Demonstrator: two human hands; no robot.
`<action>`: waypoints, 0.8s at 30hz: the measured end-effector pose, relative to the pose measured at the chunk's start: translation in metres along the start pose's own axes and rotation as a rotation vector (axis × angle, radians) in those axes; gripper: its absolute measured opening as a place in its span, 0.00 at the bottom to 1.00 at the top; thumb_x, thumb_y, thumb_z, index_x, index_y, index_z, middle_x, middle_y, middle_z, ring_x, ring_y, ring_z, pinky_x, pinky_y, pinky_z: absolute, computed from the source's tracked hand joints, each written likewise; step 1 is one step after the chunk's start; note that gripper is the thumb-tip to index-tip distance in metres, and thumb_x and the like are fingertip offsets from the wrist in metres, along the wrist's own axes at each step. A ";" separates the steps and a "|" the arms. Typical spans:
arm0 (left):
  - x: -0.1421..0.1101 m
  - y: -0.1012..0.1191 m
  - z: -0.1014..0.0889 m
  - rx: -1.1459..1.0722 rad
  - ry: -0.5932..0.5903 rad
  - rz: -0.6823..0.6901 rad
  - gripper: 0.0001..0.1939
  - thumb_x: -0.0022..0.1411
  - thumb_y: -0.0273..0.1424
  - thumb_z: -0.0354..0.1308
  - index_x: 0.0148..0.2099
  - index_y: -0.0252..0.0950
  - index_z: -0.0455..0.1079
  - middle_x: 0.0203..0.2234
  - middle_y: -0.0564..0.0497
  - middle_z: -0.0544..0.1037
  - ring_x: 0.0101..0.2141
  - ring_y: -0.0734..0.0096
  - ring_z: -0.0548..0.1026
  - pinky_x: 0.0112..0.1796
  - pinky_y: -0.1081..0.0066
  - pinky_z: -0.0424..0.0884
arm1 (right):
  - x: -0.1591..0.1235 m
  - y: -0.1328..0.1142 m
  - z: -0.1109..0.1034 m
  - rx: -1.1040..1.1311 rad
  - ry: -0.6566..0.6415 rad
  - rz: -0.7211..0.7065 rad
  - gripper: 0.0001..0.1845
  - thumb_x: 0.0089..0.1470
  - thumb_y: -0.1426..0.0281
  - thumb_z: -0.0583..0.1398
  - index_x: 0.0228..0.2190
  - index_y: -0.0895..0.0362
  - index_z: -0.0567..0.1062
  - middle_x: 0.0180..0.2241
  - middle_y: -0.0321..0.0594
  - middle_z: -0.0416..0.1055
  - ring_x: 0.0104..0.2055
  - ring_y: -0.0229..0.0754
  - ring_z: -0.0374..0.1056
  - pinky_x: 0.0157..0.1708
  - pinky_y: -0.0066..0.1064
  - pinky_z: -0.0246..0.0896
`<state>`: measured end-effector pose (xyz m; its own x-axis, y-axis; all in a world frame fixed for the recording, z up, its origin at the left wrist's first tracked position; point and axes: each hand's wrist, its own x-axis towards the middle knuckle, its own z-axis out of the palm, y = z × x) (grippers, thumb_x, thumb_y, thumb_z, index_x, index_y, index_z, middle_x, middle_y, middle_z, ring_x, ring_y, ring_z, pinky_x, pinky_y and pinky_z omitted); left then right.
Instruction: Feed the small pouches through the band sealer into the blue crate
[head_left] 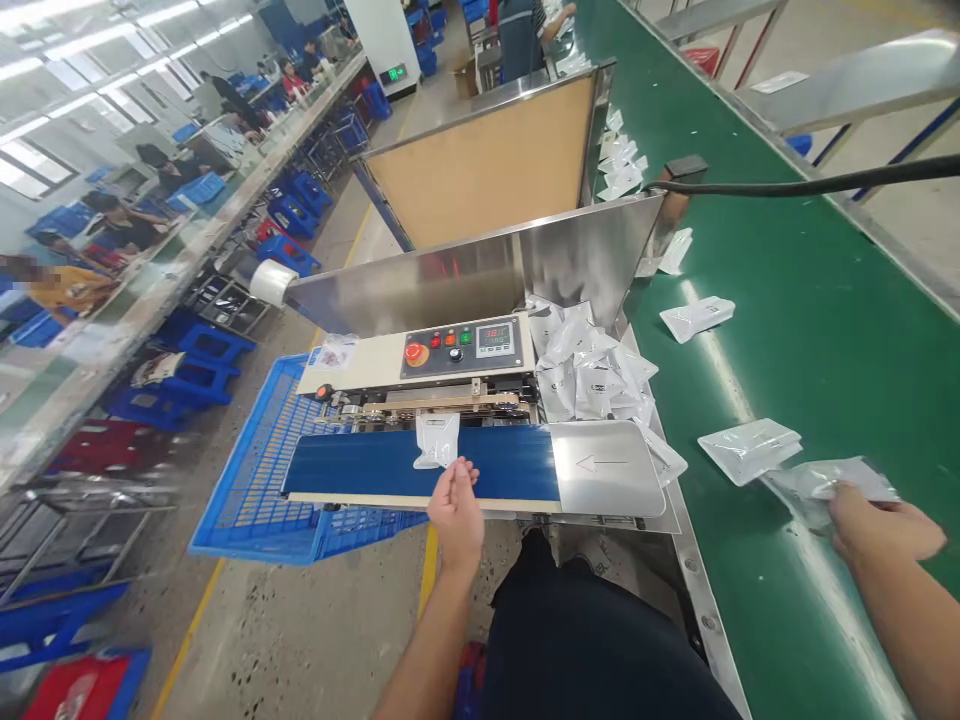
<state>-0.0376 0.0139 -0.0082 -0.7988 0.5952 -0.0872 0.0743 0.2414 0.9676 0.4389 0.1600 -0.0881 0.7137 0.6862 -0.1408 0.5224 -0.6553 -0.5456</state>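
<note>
A small white pouch (438, 440) hangs at the band sealer (442, 375), its top edge at the sealing slot and its body over the blue conveyor belt (510, 465). My left hand (459, 510) is closed at the pouch's lower right corner, the fingertips pinched together against it. Out to the right, my right hand (885, 520) is shut on a clear and white plastic pouch (814, 490), just above the green conveyor (817, 610). Another white pouch (750, 448) lies beside that one on the green belt.
White pouches (592, 360) are heaped at the sealer's right end, by a metal infeed plate (611, 465). More pouches (697, 318) lie along the green belt. A blue crate (255, 480) sits below the sealer's left end. A black cable (810, 185) crosses above the conveyor. People work at benches on the left.
</note>
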 end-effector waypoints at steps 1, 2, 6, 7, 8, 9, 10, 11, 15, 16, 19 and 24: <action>-0.006 0.002 0.006 0.007 -0.052 0.003 0.27 0.72 0.50 0.62 0.54 0.31 0.82 0.45 0.37 0.86 0.43 0.56 0.86 0.48 0.57 0.84 | -0.009 -0.005 -0.003 0.046 0.038 0.065 0.14 0.59 0.67 0.68 0.43 0.64 0.84 0.40 0.65 0.80 0.43 0.68 0.79 0.36 0.51 0.73; -0.012 0.004 0.013 0.021 -0.117 0.022 0.26 0.72 0.50 0.62 0.54 0.32 0.82 0.45 0.37 0.86 0.44 0.55 0.86 0.48 0.56 0.84 | -0.020 -0.013 -0.006 0.109 0.080 0.096 0.15 0.54 0.67 0.68 0.41 0.64 0.84 0.37 0.66 0.80 0.41 0.70 0.79 0.35 0.54 0.71; -0.033 0.013 0.052 0.082 -0.424 0.233 0.21 0.73 0.46 0.62 0.56 0.36 0.82 0.52 0.37 0.85 0.53 0.52 0.83 0.55 0.54 0.81 | -0.083 -0.064 -0.019 0.398 -0.020 -0.139 0.26 0.48 0.54 0.70 0.44 0.58 0.83 0.37 0.53 0.82 0.36 0.59 0.78 0.35 0.46 0.72; -0.037 0.016 0.064 0.084 -0.500 0.278 0.21 0.73 0.45 0.62 0.59 0.37 0.81 0.55 0.38 0.84 0.55 0.51 0.82 0.57 0.53 0.79 | -0.102 -0.079 -0.020 0.424 -0.158 -0.216 0.26 0.47 0.50 0.71 0.41 0.57 0.83 0.33 0.49 0.81 0.31 0.54 0.75 0.31 0.42 0.70; -0.039 0.019 0.074 0.075 -0.572 0.307 0.22 0.73 0.44 0.62 0.61 0.38 0.80 0.57 0.38 0.83 0.56 0.51 0.82 0.58 0.54 0.78 | -0.121 -0.095 -0.019 0.424 -0.324 -0.289 0.26 0.45 0.48 0.72 0.37 0.56 0.83 0.27 0.43 0.78 0.27 0.49 0.71 0.27 0.37 0.67; -0.041 0.021 0.084 0.061 -0.644 0.320 0.22 0.73 0.44 0.62 0.62 0.38 0.80 0.57 0.39 0.83 0.55 0.52 0.82 0.57 0.55 0.78 | -0.138 -0.109 -0.016 0.427 -0.492 -0.354 0.26 0.43 0.46 0.73 0.32 0.55 0.82 0.23 0.40 0.74 0.24 0.45 0.68 0.24 0.35 0.64; -0.041 0.023 0.093 0.047 -0.703 0.323 0.21 0.73 0.44 0.61 0.60 0.38 0.81 0.55 0.40 0.84 0.52 0.53 0.83 0.55 0.57 0.79 | -0.155 -0.121 -0.013 0.453 -0.634 -0.390 0.27 0.42 0.45 0.75 0.29 0.55 0.82 0.21 0.38 0.72 0.23 0.43 0.66 0.24 0.33 0.63; -0.041 0.025 0.099 0.036 -0.737 0.319 0.20 0.74 0.44 0.59 0.57 0.38 0.82 0.51 0.41 0.86 0.48 0.55 0.83 0.52 0.59 0.79 | -0.169 -0.131 -0.008 0.497 -0.764 -0.400 0.27 0.41 0.45 0.76 0.27 0.55 0.82 0.20 0.37 0.72 0.23 0.42 0.66 0.25 0.33 0.64; -0.029 0.020 0.108 0.026 -0.660 0.239 0.25 0.75 0.49 0.55 0.38 0.37 0.83 0.31 0.47 0.82 0.33 0.62 0.77 0.40 0.67 0.74 | -0.195 -0.146 0.013 0.785 -1.018 -0.215 0.33 0.38 0.41 0.78 0.32 0.57 0.84 0.27 0.43 0.79 0.29 0.45 0.74 0.35 0.38 0.74; -0.024 0.016 0.107 0.015 -0.639 0.189 0.27 0.74 0.51 0.55 0.33 0.36 0.81 0.27 0.49 0.78 0.31 0.65 0.74 0.37 0.69 0.72 | -0.196 -0.146 0.019 0.803 -1.018 -0.176 0.35 0.37 0.41 0.77 0.33 0.57 0.84 0.27 0.44 0.79 0.29 0.45 0.75 0.35 0.38 0.75; -0.006 0.003 0.108 -0.046 -0.624 -0.034 0.31 0.67 0.56 0.60 0.22 0.37 0.69 0.18 0.55 0.65 0.25 0.71 0.63 0.29 0.72 0.62 | -0.189 -0.148 0.037 0.680 -0.908 -0.175 0.33 0.41 0.41 0.76 0.32 0.59 0.84 0.21 0.40 0.76 0.24 0.42 0.70 0.28 0.34 0.70; 0.028 -0.011 0.117 -0.108 -0.539 -0.292 0.30 0.59 0.56 0.66 0.20 0.38 0.65 0.15 0.59 0.58 0.21 0.75 0.57 0.26 0.73 0.57 | -0.184 -0.175 0.072 0.514 -0.802 -0.158 0.24 0.47 0.49 0.73 0.23 0.57 0.79 0.17 0.36 0.70 0.18 0.36 0.62 0.18 0.28 0.56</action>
<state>0.0087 0.1178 -0.0494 -0.3611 0.8262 -0.4323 -0.1855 0.3907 0.9016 0.1821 0.1710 -0.0264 0.0221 0.8910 -0.4534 0.1808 -0.4496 -0.8747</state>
